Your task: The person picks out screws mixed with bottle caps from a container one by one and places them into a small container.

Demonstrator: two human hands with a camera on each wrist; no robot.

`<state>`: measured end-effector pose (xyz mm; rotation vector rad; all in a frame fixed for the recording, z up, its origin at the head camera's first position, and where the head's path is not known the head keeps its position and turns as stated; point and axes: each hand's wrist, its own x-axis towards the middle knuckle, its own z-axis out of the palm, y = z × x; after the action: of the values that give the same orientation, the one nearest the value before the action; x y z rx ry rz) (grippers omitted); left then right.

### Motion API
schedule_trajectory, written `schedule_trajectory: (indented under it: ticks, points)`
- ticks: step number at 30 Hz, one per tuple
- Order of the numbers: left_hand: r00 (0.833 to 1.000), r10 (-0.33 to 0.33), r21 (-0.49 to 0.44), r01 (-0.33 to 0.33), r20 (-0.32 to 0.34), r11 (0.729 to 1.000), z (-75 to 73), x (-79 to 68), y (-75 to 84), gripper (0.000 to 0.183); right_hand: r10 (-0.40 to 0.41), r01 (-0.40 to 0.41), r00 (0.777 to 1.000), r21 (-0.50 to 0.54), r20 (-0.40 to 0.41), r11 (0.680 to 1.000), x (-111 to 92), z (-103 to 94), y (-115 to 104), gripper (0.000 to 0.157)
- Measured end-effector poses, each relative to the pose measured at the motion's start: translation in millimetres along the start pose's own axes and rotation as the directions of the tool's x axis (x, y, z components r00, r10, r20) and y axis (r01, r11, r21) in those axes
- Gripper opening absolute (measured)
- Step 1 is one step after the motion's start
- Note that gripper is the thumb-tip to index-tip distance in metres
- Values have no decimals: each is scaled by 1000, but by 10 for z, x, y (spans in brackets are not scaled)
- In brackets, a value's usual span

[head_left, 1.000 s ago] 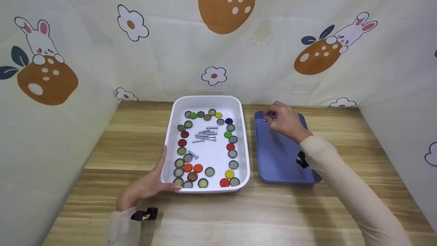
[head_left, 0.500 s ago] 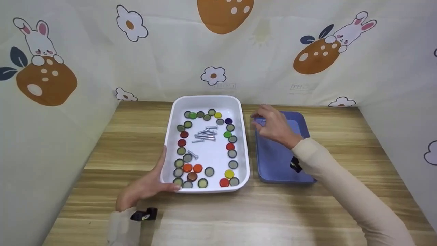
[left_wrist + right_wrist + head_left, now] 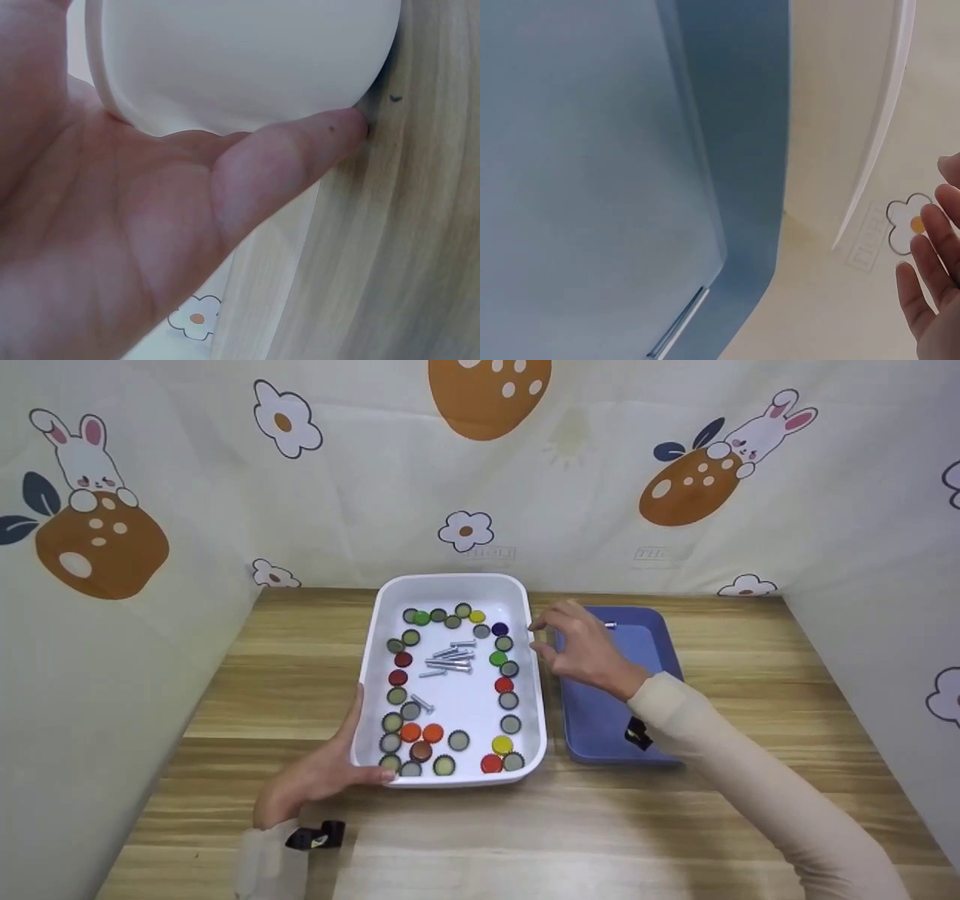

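Observation:
My left hand (image 3: 322,769) grips the near left corner of a white tray (image 3: 450,781), thumb along the near side and fingers at the left side. In the left wrist view the thumb (image 3: 292,154) lies against the tray's outer wall. Inside the tray, several bolts (image 3: 450,660) lie around the middle, ringed by bottle caps (image 3: 504,685) of many colours. My right hand (image 3: 581,649) is over the left edge of a blue tray (image 3: 622,720), thumb and forefinger apart, holding nothing. One bolt (image 3: 679,322) lies in the blue tray's far end.
Both trays stand side by side on a wooden table (image 3: 465,840), a narrow gap between them. Behind them hangs a pale cloth (image 3: 360,510) printed with rabbits and flowers, which also covers both sides.
My right hand has let go of the bolt, now in the blue tray's far end, and moved left toward the white tray's right rim. The left hand keeps its place.

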<state>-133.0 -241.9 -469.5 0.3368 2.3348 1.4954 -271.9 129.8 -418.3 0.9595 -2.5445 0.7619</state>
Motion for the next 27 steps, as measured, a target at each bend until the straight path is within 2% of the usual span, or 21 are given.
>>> schedule_trajectory:
  ticks: [6, 11, 18, 27]
  points:
    - [998, 58, 21, -58, 3, 998, 6, -6, -15, 135, -19, 18, 1000, 33, 20, 999, 16, 59, -114, 24]
    - [998, 67, 12, -67, 4, 998, 2, -1, -25, 135, 37, -43, 995, 66, 89, 997, 38, 104, -224, 28]
    - [998, 63, -5, -63, -1, 998, -2, 0, -31, 137, 120, -145, 969, 103, 215, 984, 74, 143, -387, 28]
    - [998, 68, 5, -68, 6, 998, -13, 1, -17, 136, 152, -195, 933, 105, 326, 975, 116, 195, -535, 33]
